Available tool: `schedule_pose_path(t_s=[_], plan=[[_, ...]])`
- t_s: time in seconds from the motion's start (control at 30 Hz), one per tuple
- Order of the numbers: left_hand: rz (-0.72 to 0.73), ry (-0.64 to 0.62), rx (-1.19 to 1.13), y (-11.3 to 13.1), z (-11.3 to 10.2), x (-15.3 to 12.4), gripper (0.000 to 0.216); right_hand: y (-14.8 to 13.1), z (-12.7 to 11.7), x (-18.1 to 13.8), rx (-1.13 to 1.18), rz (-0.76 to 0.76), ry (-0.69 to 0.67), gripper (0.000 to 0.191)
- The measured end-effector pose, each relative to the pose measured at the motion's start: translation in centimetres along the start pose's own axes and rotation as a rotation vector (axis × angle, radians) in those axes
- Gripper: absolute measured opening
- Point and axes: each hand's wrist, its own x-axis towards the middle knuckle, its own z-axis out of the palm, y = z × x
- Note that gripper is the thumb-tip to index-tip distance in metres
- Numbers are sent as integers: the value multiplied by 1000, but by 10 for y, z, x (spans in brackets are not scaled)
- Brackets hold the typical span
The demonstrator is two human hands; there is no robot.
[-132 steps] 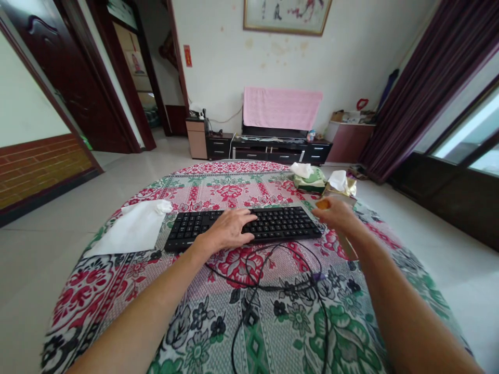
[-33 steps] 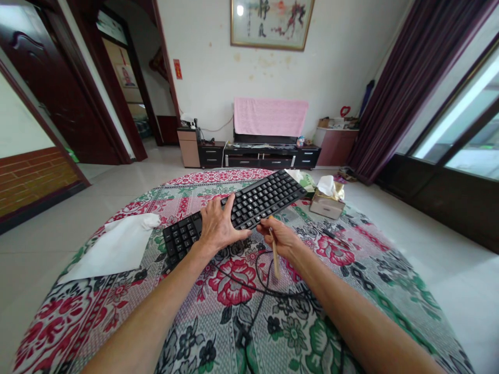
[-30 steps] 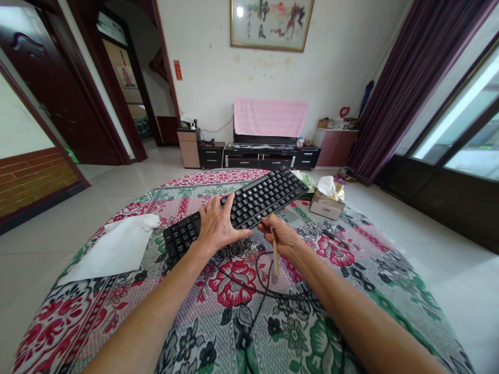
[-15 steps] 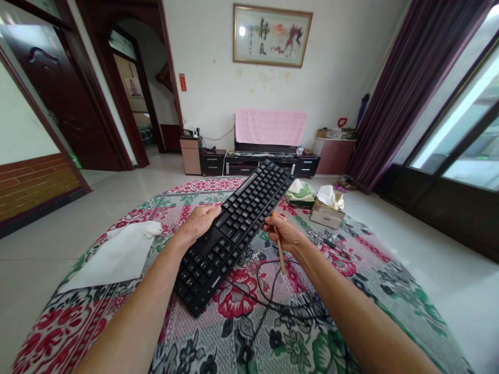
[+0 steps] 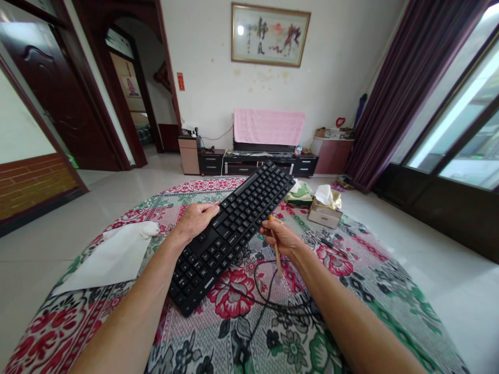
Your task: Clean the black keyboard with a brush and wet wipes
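A black keyboard [image 5: 234,228] is held off the round table, slanting from near left to far right. My left hand [image 5: 195,221] grips its far long edge, thumb on the keys. My right hand [image 5: 278,236] is closed at the near edge of the keyboard. It pinches a thin wooden stick [image 5: 277,254] that points down toward me. The keyboard's black cable [image 5: 268,291] lies coiled on the flowered tablecloth [image 5: 351,270] below my right wrist.
A white tissue sheet [image 5: 111,254] lies at the table's left. Two tissue boxes [image 5: 323,213] sit at the far right, with small dark items [image 5: 327,241] near them. Beyond the table are tiled floor, a TV stand under a pink cloth [image 5: 268,127] and dark curtains.
The keyboard, flat under my left hand at first, was turned and lifted off the table. In the last half second it shifted slightly; both hands kept their grip.
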Motion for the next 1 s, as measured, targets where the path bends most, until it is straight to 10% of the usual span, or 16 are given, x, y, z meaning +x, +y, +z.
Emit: schedule_pose_path(t_s=[0.37,0.7,1.0], plan=[[247,-36,270,-1,-3,6,37,9,-3,0,17,53,62,29],[-210,-213,18,-17,-18,-3,25,12,-7,4,6,132,175,27],[-269,-123,-49,-35,-2,4,20,8,-1,5,-33,183,250,27]])
